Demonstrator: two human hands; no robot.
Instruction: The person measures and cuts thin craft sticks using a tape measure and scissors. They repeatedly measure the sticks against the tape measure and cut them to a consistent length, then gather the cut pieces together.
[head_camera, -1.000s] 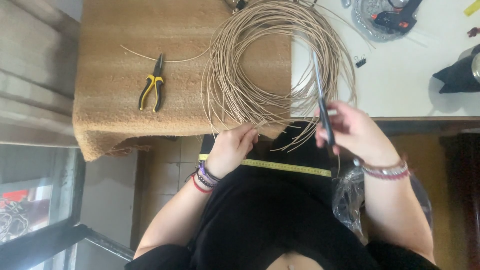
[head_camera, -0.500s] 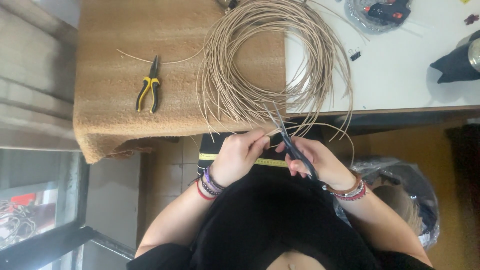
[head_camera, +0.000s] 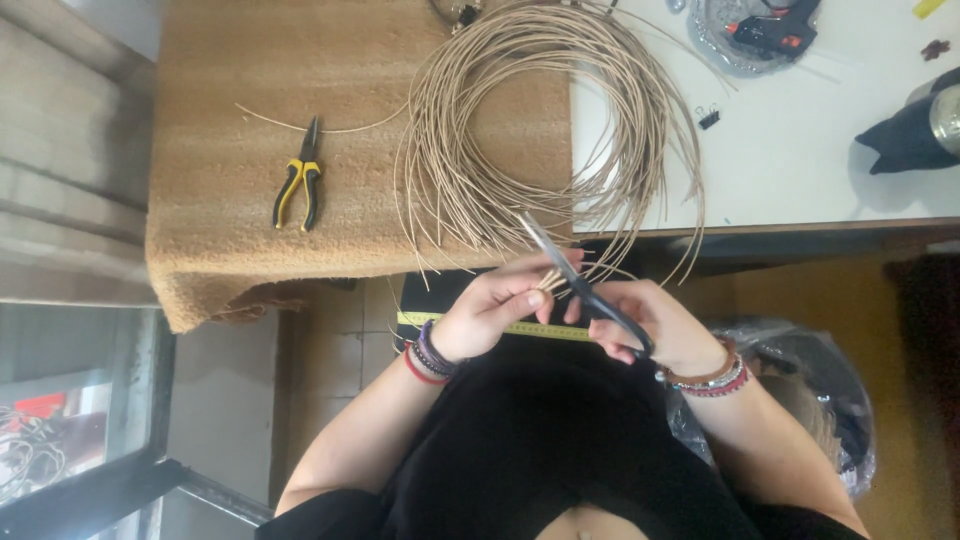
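the cut ends of a few pale cane strands (head_camera: 548, 281) sit pinched between the thumb and fingers of the left hand (head_camera: 495, 308), just below the front edge of the desk (head_camera: 800, 170) and above the lap. the right hand (head_camera: 650, 322) is closed through the black handles of a pair of scissors (head_camera: 580, 285), whose blades point up and to the left, crossing right at those pinched ends. the two hands are almost touching. the strands run up into a big loose coil of cane (head_camera: 545, 130) that lies on the desk, half on a brown mat (head_camera: 250, 120) and half on the bare white top, with loose ends hanging over the front edge. a yellow measuring tape (head_camera: 540, 329) lies across the lap, under both hands. both wrists wear beaded bracelets. to the left on the mat, well apart from the coil, lie yellow-handled pliers (head_camera: 299, 188), with a single thin strand beside their tip. at the far edge of the white top there is a glue gun (head_camera: 775, 28) on a clear sheet, a small black binder clip (head_camera: 709, 119) near it, and a dark metal flask (head_camera: 925, 128) at the right.
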